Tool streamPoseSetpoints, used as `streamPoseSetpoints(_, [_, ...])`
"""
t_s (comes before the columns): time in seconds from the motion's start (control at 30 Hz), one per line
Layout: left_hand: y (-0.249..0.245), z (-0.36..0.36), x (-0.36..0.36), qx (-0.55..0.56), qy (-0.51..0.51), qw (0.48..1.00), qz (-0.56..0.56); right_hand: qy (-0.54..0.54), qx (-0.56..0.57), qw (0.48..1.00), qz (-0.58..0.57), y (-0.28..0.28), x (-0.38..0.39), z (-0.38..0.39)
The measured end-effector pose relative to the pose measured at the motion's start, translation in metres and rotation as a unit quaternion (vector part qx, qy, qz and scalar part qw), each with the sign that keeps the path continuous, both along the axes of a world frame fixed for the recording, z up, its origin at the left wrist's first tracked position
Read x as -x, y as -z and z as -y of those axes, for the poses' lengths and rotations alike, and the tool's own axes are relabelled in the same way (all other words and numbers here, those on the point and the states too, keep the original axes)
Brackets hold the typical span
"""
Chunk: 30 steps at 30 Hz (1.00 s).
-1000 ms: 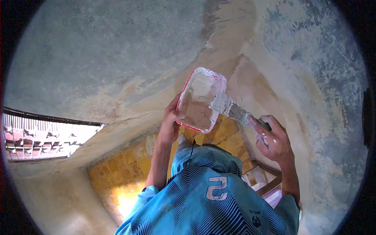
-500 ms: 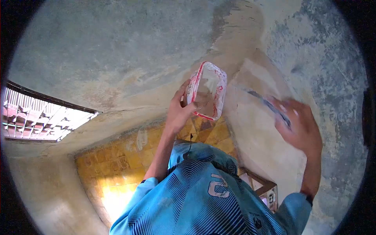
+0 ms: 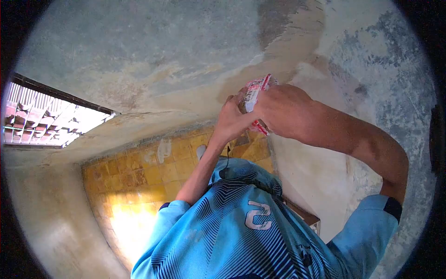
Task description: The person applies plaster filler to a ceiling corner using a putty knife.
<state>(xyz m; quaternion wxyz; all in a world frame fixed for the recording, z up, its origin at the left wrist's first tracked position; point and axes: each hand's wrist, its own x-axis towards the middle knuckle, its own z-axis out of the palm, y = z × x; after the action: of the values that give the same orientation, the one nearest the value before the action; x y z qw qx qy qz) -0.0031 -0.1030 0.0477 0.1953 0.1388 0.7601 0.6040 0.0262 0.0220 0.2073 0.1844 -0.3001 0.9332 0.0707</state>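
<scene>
1. L hand is closed round the near side of the tub. It holds the tub up in the air, tilted, close to the wall.
2. R hand lies across the tub's mouth, touching it. Its fingers are hidden, so can't tell if it grips anything.
3. Probably best: keep L grip firm & wrist steady, and don't tip the tub more, or contents could drop on the shirt.
4. R hand should work slow & shallow, since it blocks the view inside.
5. Around: window grille at left, yellow tiled floor below.
</scene>
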Motion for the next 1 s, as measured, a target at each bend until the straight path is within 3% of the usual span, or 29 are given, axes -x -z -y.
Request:
streamPoseSetpoints(0.23, [-0.015,0.004,0.005,-0.026,0.040,0.996,-0.072,-0.050,-0.004,0.998,0.046,0.008,0.016,0.010])
streamPoseSetpoints(0.37, [0.012,0.001,0.009,-0.031,0.033,0.998,-0.053,-0.044,-0.004,0.996,0.074,0.016,0.023,0.010])
streamPoseSetpoints(0.43, [-0.006,0.002,0.009,-0.021,0.044,0.998,-0.040,-0.051,0.017,0.995,0.078,0.018,0.027,0.008])
streamPoseSetpoints(0.53, [0.007,0.003,0.008,-0.002,0.031,0.998,-0.062,-0.055,-0.006,0.995,0.086,0.010,0.027,0.014])
streamPoseSetpoints(0.63, [0.011,0.004,0.005,0.021,0.028,0.999,-0.037,-0.019,-0.047,0.983,0.179,0.010,0.036,0.018])
streamPoseSetpoints(0.77, [-0.005,0.003,0.008,-0.001,0.050,0.998,-0.045,-0.013,-0.017,0.982,0.190,-0.013,0.040,0.020])
streamPoseSetpoints(0.93, [0.017,0.007,0.007,0.041,0.073,0.996,0.008,-0.036,-0.055,0.967,0.245,-0.014,0.058,0.017])
streamPoseSetpoints(1.0, [0.012,0.008,0.002,-0.026,0.066,0.997,0.039,-0.045,-0.078,0.965,0.245,-0.010,0.061,0.017])
